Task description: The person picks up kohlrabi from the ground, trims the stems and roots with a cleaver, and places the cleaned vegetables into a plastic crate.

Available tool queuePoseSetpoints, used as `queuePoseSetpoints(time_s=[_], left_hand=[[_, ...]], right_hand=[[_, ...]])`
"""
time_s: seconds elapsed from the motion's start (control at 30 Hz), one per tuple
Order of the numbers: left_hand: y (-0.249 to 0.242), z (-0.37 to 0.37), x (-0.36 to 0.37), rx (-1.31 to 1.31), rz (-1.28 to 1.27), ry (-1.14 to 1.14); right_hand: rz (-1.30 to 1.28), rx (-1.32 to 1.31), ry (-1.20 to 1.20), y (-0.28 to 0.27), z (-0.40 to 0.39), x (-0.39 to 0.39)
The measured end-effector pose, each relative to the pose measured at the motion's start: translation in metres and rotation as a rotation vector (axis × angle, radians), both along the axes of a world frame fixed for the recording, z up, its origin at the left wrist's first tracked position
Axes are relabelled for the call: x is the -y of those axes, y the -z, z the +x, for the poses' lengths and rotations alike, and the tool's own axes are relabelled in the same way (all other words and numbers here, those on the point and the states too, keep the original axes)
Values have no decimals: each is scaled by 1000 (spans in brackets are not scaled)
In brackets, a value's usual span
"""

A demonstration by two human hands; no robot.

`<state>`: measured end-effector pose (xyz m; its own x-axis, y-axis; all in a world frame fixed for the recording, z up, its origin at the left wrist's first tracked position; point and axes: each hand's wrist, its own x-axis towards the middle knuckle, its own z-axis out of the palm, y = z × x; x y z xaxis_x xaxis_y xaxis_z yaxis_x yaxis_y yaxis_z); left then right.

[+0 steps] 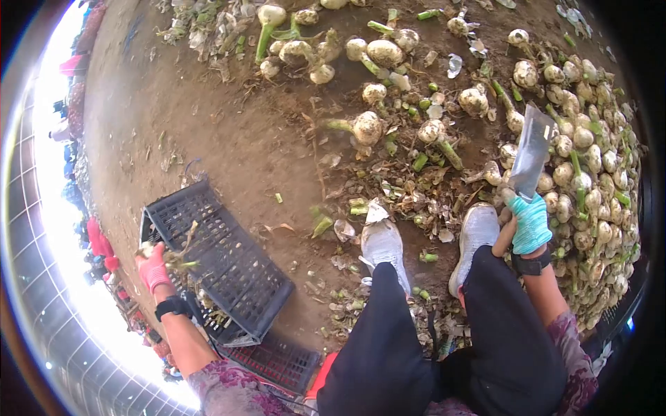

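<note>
My right hand (531, 223), in a teal glove, grips a wide-bladed cleaver (533, 151) with the blade pointing up over a heap of pale bulbs (590, 180). My left hand (154, 267), in a pink glove, is closed on a bulb with roots and trimmings (170, 255) above a black plastic crate (222, 256). My legs in black trousers and my white shoes (383, 246) rest on the soil between the two hands.
More bulbs with green stalks (368, 128) and cut scraps litter the brown earth ahead. A second crate (277, 360) lies under the first. Red-clad figures (100, 243) stand at the bright left edge.
</note>
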<state>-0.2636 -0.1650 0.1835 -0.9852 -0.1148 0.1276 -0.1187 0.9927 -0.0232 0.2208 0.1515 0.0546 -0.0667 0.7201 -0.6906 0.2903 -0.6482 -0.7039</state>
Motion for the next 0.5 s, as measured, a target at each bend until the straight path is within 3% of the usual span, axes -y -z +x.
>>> queuePoseSetpoints(time_s=[0.1, 0.13, 0.17, 0.2, 0.23, 0.33, 0.43, 0.5], left_hand=[[38, 39, -62, -185, -153, 727], [52, 63, -96, -99, -110, 786], [60, 90, -136, 163, 4, 808], [93, 100, -148, 256, 271, 1137], [108, 123, -178, 416, 275, 1211], [168, 174, -235, 485, 185, 1415], [196, 192, -264, 408, -56, 1306], [196, 194, -266, 471, -23, 1213]], right_hand=[[-6, -6, -37, 0, 7, -3], [13, 2, -47, 1, 8, -4], [33, 7, -56, 2, 8, -4], [53, 10, -63, 2, 9, -5], [66, 23, -79, -4, 0, -4], [81, -42, -65, -7, -10, 1], [85, -25, -212, -14, -17, 1], [172, -14, -349, -20, -26, 0]])
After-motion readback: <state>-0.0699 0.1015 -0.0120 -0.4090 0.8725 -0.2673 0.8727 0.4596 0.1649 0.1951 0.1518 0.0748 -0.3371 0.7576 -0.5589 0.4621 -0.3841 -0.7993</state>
